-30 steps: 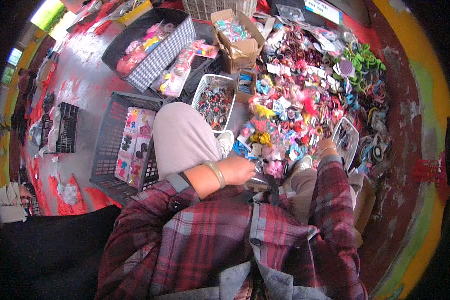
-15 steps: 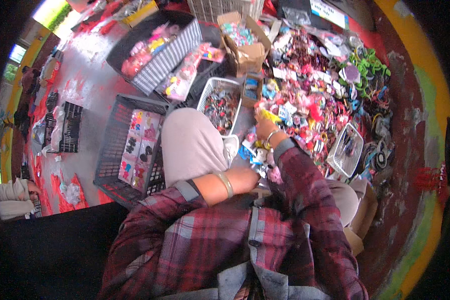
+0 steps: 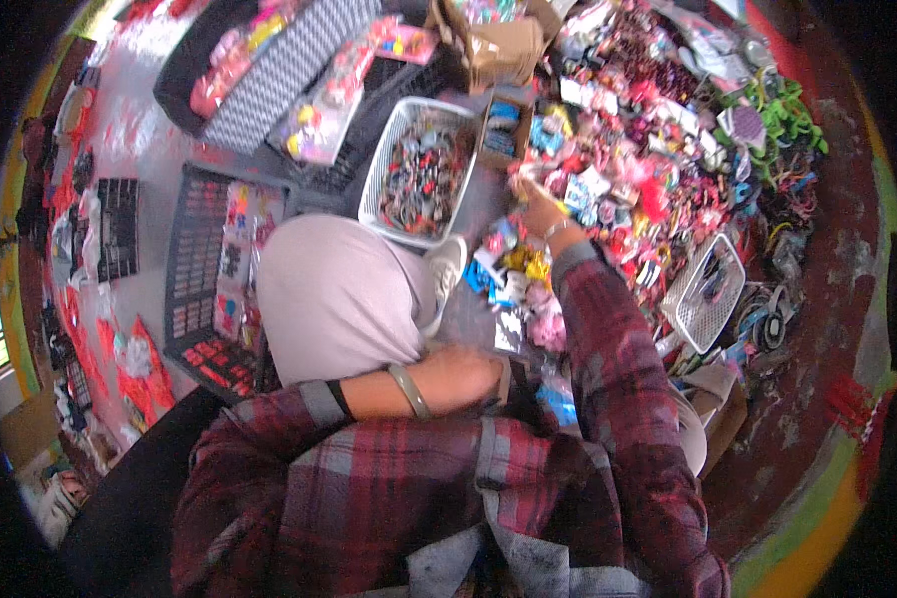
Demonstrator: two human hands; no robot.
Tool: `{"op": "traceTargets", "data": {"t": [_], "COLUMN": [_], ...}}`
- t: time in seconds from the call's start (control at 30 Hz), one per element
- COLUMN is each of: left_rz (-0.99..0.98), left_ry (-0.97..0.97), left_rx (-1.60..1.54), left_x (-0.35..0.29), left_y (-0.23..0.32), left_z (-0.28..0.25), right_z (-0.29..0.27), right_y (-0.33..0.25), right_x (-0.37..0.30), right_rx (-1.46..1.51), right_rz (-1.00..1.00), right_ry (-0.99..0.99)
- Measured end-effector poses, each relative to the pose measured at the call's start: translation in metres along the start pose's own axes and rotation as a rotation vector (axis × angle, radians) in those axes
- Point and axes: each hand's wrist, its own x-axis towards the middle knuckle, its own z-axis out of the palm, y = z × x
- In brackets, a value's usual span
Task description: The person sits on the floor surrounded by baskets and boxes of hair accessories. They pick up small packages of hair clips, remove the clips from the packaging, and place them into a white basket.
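My right hand [image 3: 541, 211] reaches to the near left edge of a big heap of small colourful hair accessories [image 3: 623, 189]. Its fingertips touch or hover over the heap, and blur hides whether they grip anything. My left hand [image 3: 468, 373] is held low in front of my body, beside my bent knee [image 3: 334, 294]. Motion smears its fingers, so what they hold, if anything, does not show. Between the hands lies a smaller group of pieces, with a yellow item [image 3: 528, 263], blue-and-white packets [image 3: 488, 284] and a fluffy pink piece [image 3: 545, 324].
A white basket [image 3: 369, 189] of small dark and red pieces stands beyond my knee, next to a small cardboard box [image 3: 501, 130]. Right of my forearm sits another white basket [image 3: 703, 309]. Dark crates [image 3: 191, 239] with carded accessories stand left; green bands [image 3: 782, 120] lie far right.
The whole view has shifted and tilted. The yellow item, earlier by my right fingers, now shows nearer me in the smaller group. My right hand is now farther out, at the heap's edge.
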Motion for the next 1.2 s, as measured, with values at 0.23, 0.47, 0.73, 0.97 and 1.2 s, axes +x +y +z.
{"op": "traceTargets", "data": {"t": [0.23, 0.47, 0.73, 0.97, 1.2], "left_rz": [-0.056, -0.111, -0.115, -0.135, -0.124], "left_ry": [0.078, -0.032, -0.076, -0.049, -0.049], "left_rx": [0.029, 0.025, 0.064, 0.039, 0.077], "left_x": [0.008, 0.013, 0.016, 0.018, 0.019], "left_y": [-0.012, -0.012, -0.010, -0.010, -0.018], "left_z": [0.003, 0.009, 0.009, 0.011, 0.015], "right_z": [0.057, 0.129, 0.079, 0.083, 0.186], "right_y": [-0.064, 0.002, 0.088, -0.022, -0.052], "right_x": [-0.046, -0.069, -0.063, -0.101, -0.101], "right_rx": [-0.208, 0.056, 0.043, -0.207, -0.243], "right_rz": [-0.230, -0.080, 0.130, -0.039, -0.038], "right_ry": [-0.304, -0.274, 0.057, 0.021, -0.095]}}
